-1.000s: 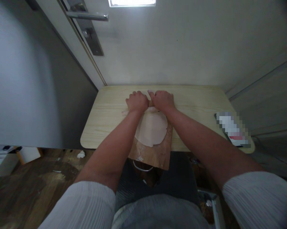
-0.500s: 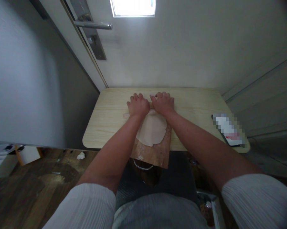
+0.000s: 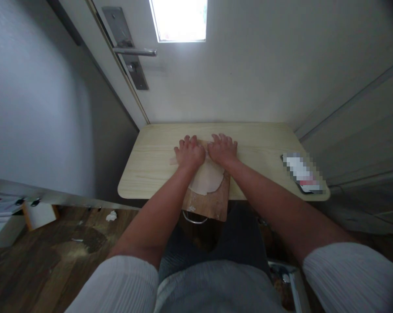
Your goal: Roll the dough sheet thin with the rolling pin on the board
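Observation:
A pale rolling pin lies crosswise over a thin sheet of dough, mostly hidden under my hands. On its left part rests my left hand, palm down, its fingers reaching over the far side. My right hand presses the right part the same way, close beside the left, with the fingers slightly bent. Between my forearms the dough spreads toward me with an uneven near edge. Beneath it is a wooden board, dusted with flour and overhanging the table's near edge.
The light wooden table stands against a door with a metal handle. A phone, partly blurred out, lies at the table's right end. Below the board shows a curved metal handle. A crumpled white scrap is on the floor.
My hands and the rolling pin have come slightly toward me over the dough. The view has tilted up a little, showing more of the door window.

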The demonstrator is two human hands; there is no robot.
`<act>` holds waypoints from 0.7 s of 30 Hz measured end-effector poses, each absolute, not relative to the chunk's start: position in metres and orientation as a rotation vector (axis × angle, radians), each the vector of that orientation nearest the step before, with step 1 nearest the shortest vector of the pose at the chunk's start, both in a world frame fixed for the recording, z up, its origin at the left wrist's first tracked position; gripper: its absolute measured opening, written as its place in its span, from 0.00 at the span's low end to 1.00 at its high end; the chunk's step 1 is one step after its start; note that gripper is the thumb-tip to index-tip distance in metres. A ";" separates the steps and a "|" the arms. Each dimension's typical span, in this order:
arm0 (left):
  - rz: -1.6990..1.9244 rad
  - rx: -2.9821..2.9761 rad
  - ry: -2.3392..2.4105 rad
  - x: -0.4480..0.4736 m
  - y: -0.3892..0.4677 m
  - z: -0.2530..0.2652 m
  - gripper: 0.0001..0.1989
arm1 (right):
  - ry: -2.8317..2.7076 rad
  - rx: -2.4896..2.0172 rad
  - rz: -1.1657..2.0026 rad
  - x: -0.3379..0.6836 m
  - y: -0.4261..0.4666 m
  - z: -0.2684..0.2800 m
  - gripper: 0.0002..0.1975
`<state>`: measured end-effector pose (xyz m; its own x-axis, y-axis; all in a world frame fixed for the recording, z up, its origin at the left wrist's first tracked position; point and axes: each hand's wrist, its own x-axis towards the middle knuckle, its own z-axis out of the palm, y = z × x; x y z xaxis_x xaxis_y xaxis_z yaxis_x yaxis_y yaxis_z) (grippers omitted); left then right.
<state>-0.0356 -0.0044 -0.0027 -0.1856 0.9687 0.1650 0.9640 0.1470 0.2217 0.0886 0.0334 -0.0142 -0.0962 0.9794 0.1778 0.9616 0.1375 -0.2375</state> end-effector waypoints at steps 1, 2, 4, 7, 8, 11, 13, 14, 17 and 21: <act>0.435 2.002 2.363 -0.035 -0.008 -0.003 0.24 | -2.128 -1.885 0.081 0.090 0.029 -0.015 0.26; 0.432 2.010 2.362 -0.033 -0.013 -0.003 0.24 | -2.124 -1.885 0.069 0.091 0.025 -0.017 0.26; 0.425 2.027 2.360 -0.031 -0.022 -0.003 0.25 | -2.122 -1.882 0.042 0.093 0.016 -0.020 0.27; 0.406 2.044 2.363 -0.027 -0.035 -0.003 0.26 | -2.122 -1.879 0.027 0.096 0.003 -0.022 0.27; 0.397 2.052 2.366 -0.025 -0.040 -0.002 0.26 | -2.122 -1.877 0.029 0.098 -0.002 -0.022 0.26; 0.370 2.086 2.380 -0.022 -0.053 -0.003 0.26 | -2.113 -1.864 0.016 0.101 -0.016 -0.018 0.25; 0.390 2.123 2.382 -0.020 -0.061 -0.005 0.26 | -2.106 -1.853 0.003 0.103 -0.026 -0.017 0.25; 0.411 2.142 2.381 -0.019 -0.065 -0.006 0.27 | -2.102 -1.853 0.001 0.104 -0.031 -0.017 0.26; 0.468 2.190 2.358 -0.017 -0.078 -0.011 0.27 | -2.095 -1.853 0.011 0.108 -0.045 -0.021 0.27; 0.482 2.246 2.291 -0.016 -0.097 -0.015 0.28 | -2.076 -1.814 0.019 0.115 -0.063 -0.032 0.27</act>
<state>-0.0164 -0.0967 -0.0148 -0.0388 0.9601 0.2771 0.9904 0.0001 0.1385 0.1153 -0.0632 -0.0320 -0.0925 0.9573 0.2738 0.9523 0.1654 -0.2565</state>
